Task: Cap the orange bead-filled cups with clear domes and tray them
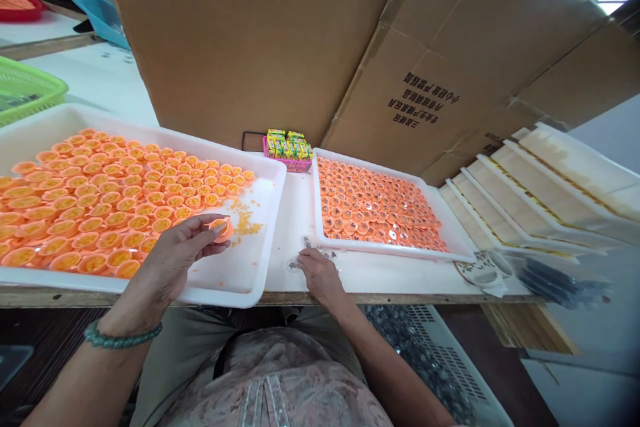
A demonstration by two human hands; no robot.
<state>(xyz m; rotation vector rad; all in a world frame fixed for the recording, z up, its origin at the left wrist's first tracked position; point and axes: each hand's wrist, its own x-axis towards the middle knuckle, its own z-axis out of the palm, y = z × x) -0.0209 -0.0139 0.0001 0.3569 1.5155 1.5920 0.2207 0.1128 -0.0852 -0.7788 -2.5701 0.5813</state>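
Note:
My left hand [173, 257] pinches one small orange cup [221, 227] over the bare corner of the left white tray [235, 280], which holds several rows of orange cups with yellow filling [100, 200]. Loose yellow grains [245, 220] lie on the tray beside it. My right hand [320, 273] rests on the table with fingers curled on small clear lids [310, 245], just in front of the right white tray [460, 240] packed with lidded orange cups [375, 203].
A big cardboard box [280, 40] stands behind the trays, with a pink basket of small yellow-green packs [289, 147] before it. Stacked white trays [540, 193] lean at right. A green basket [25, 90] sits far left. A crate of clear lids [415, 347] is under the table.

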